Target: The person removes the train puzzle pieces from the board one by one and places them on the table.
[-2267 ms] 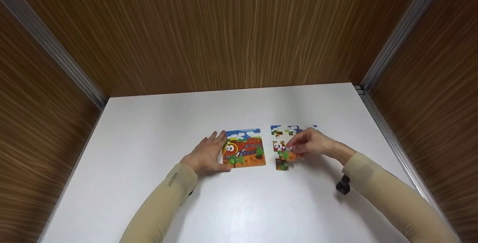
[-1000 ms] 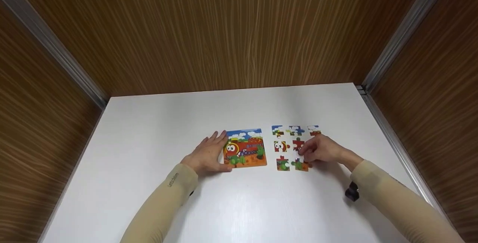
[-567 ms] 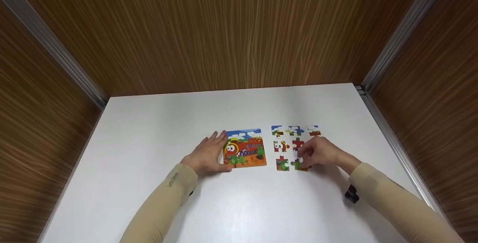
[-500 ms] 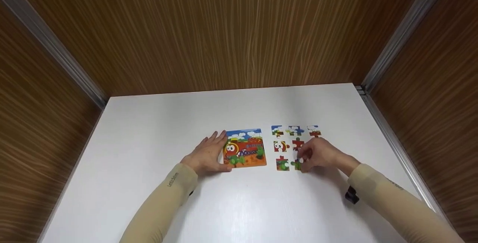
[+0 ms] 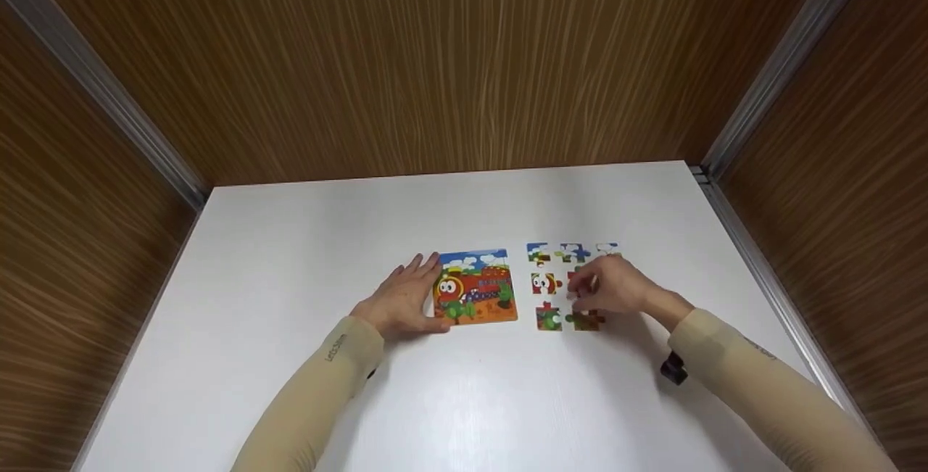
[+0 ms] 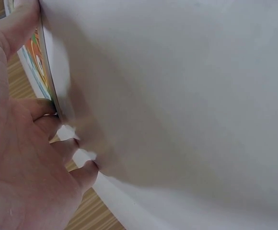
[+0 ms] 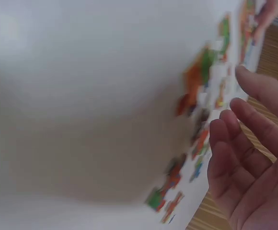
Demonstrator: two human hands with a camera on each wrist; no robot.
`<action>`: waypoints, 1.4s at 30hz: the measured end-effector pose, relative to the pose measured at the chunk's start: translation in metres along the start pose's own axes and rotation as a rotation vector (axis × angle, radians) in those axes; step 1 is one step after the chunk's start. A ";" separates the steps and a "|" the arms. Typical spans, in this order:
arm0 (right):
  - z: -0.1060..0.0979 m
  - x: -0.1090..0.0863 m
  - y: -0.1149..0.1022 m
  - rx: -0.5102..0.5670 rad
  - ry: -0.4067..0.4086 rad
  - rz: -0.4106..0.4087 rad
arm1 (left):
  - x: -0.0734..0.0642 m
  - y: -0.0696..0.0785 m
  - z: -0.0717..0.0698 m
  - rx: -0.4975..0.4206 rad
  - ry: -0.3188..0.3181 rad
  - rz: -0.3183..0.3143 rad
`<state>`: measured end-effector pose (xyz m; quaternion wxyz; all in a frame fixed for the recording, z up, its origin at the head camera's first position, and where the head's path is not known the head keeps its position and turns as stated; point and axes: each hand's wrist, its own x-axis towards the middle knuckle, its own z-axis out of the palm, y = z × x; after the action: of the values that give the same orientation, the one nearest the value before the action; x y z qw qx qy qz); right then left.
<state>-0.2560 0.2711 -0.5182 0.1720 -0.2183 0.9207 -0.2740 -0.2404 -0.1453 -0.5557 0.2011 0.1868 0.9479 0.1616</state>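
Note:
A square picture board (image 5: 475,287) with a red cartoon train lies on the white table. My left hand (image 5: 401,299) lies along its left side, fingers spread and thumb at the near corner; in the left wrist view the board's edge passes between thumb and index finger. To its right, jigsaw pieces stand apart in rows, among them a train-face piece (image 5: 542,283), a cloud piece (image 5: 573,253) and a green-and-orange piece (image 5: 586,320). My right hand (image 5: 612,285) hovers over the right-hand pieces and covers some. In the right wrist view its loosely bent fingers (image 7: 247,143) hold nothing.
The white table (image 5: 464,385) is bounded at the back by a wood-grain panel (image 5: 449,59), with similar panels at both sides. A metal rail (image 5: 754,276) runs beside the table's right edge. A small black device (image 5: 673,368) hangs beneath my right wrist.
My right hand set the green-and-orange piece into the bottom row, let it go and rose slightly away from the table's front. My left hand stayed where it was.

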 end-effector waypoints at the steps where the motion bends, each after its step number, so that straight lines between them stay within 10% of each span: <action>1: -0.002 0.003 -0.002 0.028 0.002 -0.015 | 0.000 0.000 0.000 0.001 0.000 -0.001; 8: -0.010 0.026 -0.017 0.285 -0.162 -0.023 | 0.000 0.002 -0.001 -0.005 0.007 -0.008; 17: 0.003 0.053 -0.041 0.293 -0.262 -0.036 | 0.000 0.004 -0.001 -0.005 0.007 -0.020; 42: 0.059 0.076 -0.083 -0.166 -0.075 -0.057 | -0.002 0.004 0.000 -0.006 0.019 0.001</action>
<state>-0.2691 0.1455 -0.5322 0.1798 -0.2681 0.9266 -0.1929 -0.2377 -0.1429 -0.5537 0.1924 0.1853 0.9492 0.1663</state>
